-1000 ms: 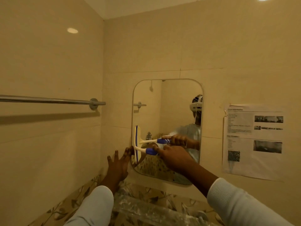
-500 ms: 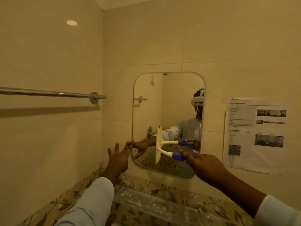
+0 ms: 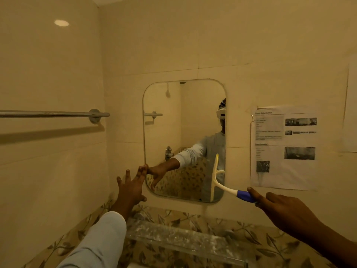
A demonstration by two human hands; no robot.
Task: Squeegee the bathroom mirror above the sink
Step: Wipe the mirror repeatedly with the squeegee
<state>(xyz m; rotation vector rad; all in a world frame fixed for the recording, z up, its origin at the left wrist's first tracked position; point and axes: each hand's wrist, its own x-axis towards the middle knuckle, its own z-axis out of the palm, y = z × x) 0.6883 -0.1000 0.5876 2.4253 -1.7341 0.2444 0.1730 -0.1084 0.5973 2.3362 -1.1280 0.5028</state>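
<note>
My right hand (image 3: 286, 211) is wrapped round the squeegee (image 3: 215, 178) at its blue grip (image 3: 245, 196), index finger laid along the top. The blade stands upright on the mirror (image 3: 183, 122), low down, close to the right edge. My left hand (image 3: 131, 188) is spread flat, holding nothing, fingertips (image 3: 144, 168) at the mirror's left rim. Squeegee looks like light plastic w/ a stiff frame & prob. a soft rubber lip, so it wants even pressure, not force. Blue grip's the place to hold. The cream neck (image 3: 225, 187) looks thin & may flex. Glass is fragile, poss. slick if wet. Can't tell wetness from here.
</note>
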